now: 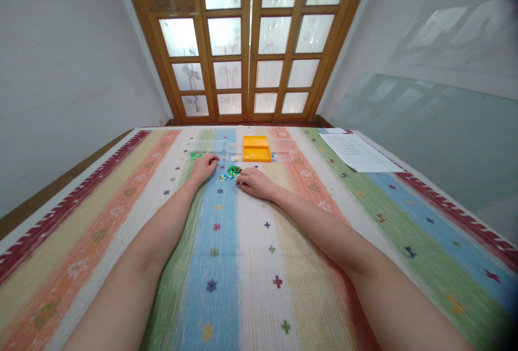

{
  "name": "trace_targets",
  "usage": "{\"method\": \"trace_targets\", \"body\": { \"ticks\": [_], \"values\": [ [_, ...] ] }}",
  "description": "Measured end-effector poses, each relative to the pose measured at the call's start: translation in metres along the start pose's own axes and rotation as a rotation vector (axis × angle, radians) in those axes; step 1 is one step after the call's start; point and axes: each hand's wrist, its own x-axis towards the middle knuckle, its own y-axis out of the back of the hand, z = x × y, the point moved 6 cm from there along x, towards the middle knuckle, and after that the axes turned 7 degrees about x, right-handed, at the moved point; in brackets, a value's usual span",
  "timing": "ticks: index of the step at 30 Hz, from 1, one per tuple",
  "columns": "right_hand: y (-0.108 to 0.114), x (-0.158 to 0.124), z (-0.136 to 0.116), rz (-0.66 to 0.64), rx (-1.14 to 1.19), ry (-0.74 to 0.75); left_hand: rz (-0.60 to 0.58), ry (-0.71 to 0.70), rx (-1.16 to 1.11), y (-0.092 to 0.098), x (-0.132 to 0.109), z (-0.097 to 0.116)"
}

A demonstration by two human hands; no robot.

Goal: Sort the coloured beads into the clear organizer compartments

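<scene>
My left hand (204, 167) rests by the front edge of a clear plastic tray (210, 146), its fingers curled in a pinch. Whatever its fingertips hold, if anything, is too small to make out. Small green pieces (196, 155) lie in the tray's left part, just beyond that hand. On the cloth between my hands is a loose pile of tiny green, blue, white and yellow pieces (233, 170). My right hand (254, 182) lies at the right side of this pile, fingers bent together and touching it. Its fingertips are partly hidden.
An orange two-part box (257, 149) stands in the middle of the clear tray, with a few small pieces in its near half. Printed paper sheets (358, 152) lie at the right. A striped tablecloth (218, 286) covers the table; wooden glass doors (251, 43) stand behind.
</scene>
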Motion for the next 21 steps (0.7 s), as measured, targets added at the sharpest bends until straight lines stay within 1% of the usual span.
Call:
{"method": "trace_targets", "body": {
  "ticks": [4,8,11,14,16,18,21],
  "values": [
    [0.000,-0.003,0.014,0.059,0.033,-0.057,-0.015,0.000,0.010,-0.001,0.000,0.001],
    [0.010,-0.008,0.042,0.175,0.007,-0.179,-0.020,-0.002,0.016,-0.001,0.000,0.002],
    [0.028,-0.018,0.070,0.294,-0.039,-0.350,-0.036,-0.009,0.025,-0.002,-0.001,0.002],
    [0.051,-0.037,0.099,0.460,-0.084,-0.608,-0.084,-0.007,0.033,-0.004,-0.001,0.005],
    [0.063,-0.050,0.114,0.533,-0.104,-0.742,-0.126,-0.019,0.042,-0.005,-0.002,0.007],
    [0.071,-0.061,0.124,0.586,-0.108,-0.830,-0.157,-0.036,0.050,-0.006,-0.002,0.009],
    [0.075,-0.069,0.133,0.622,-0.105,-0.889,-0.167,-0.044,0.046,-0.007,-0.002,0.010]
  ]
}}
